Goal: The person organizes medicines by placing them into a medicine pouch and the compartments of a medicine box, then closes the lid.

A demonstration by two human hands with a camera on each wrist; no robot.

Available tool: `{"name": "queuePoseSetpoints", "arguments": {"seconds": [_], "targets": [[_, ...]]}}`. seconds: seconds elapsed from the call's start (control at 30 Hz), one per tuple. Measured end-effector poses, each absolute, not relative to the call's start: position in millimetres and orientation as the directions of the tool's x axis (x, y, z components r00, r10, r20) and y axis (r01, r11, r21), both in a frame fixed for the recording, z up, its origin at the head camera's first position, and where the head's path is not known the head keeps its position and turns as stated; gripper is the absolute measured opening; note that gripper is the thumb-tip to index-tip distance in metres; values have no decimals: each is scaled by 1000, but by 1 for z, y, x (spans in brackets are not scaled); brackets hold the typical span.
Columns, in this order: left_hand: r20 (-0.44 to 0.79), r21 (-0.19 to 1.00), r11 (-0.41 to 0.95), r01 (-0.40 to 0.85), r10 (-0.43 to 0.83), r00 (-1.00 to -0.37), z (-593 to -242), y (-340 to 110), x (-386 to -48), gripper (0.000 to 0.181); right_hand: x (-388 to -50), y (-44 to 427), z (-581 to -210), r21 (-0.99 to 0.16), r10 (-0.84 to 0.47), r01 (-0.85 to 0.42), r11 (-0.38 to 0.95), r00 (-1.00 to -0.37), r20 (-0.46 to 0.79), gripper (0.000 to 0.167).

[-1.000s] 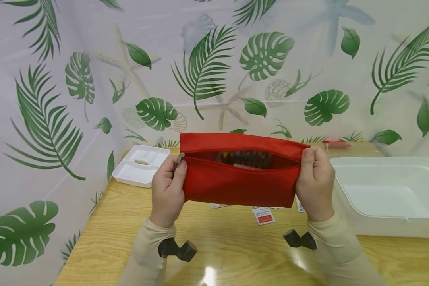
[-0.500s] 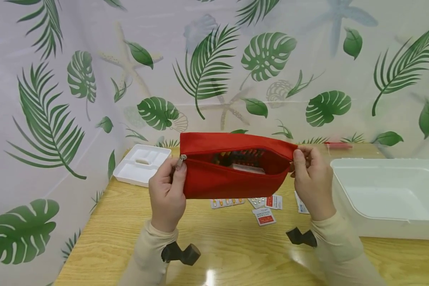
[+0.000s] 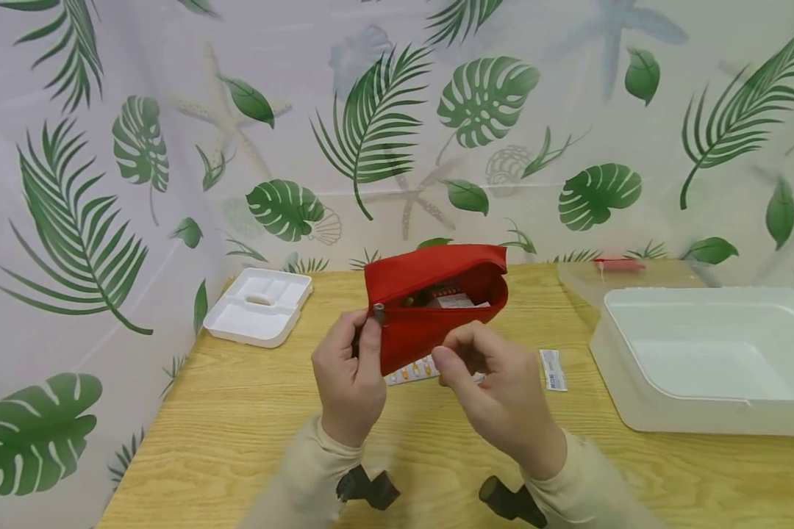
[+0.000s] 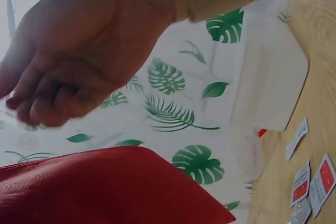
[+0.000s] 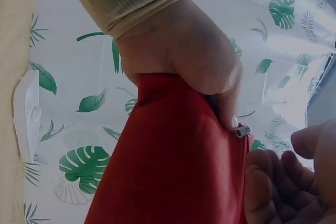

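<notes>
Right hand, lower centre of the head view: fingers loosely curled, thumb standing apart from them in the right wrist view, nothing held. Left hand, left of centre: fingers and thumb clamp the near left end of the red zippered pouch, thumb beside the zipper slider. The pouch is raised over the worktop at frame centre, mouth gaping, right end unsupported.

Caution:
- Spillage may occur if the pouch tips towards its mouth, since one end only is supported.
- The slider may jam if slack fabric or the corner of a white packet enters the teeth.
- Lowering the pouch may crush or shift the capsule strip visible beneath its lower edge.

Count, near to far:
- Pouch: 1; slider: 1. Contents: total cannot be told.
- Capsule strip: 1.
- Red-labelled packets: 2, lower right of the left wrist view. A silver blister pack is cut off there; whether it is the capsule strip cannot be told.
- Narrow sachet: 1.
- White bin, right: 1.
- White compartment tray, left: 1.
</notes>
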State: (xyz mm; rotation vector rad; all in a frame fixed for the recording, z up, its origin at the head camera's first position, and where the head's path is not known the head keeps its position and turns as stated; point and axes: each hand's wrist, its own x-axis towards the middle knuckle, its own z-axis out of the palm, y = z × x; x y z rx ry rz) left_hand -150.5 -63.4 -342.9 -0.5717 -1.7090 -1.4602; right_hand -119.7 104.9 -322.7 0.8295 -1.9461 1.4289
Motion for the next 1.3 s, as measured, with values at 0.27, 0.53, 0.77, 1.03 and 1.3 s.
{"name": "queuePoseSetpoints", "arguments": {"seconds": [0.27,0.53,0.77,1.03,1.3], "targets": [[861,497,298,815,-55,-505,-351,-51,-147,14,-125,90,-322,-611,-140,-665,430,-718,682,12],[962,199,471,860,73,-262,-351,-46,-149,21,-125,87,-324,-488,-143,-689,535,-644,752,17],[952,263,372,890,47,-301,-351,-45,-148,17,-123,88,-323,-418,-193,-701,579,-615,765,13],[931,353,283,892,-10,-365,-349,-46,-146,13,-126,91,-324,-361,-176,-730,581,-545,819,16],[914,388,228,893,28,-404,-350,-45,-144,14,-124,91,-323,-364,-201,-730,579,-560,804,21]]}}
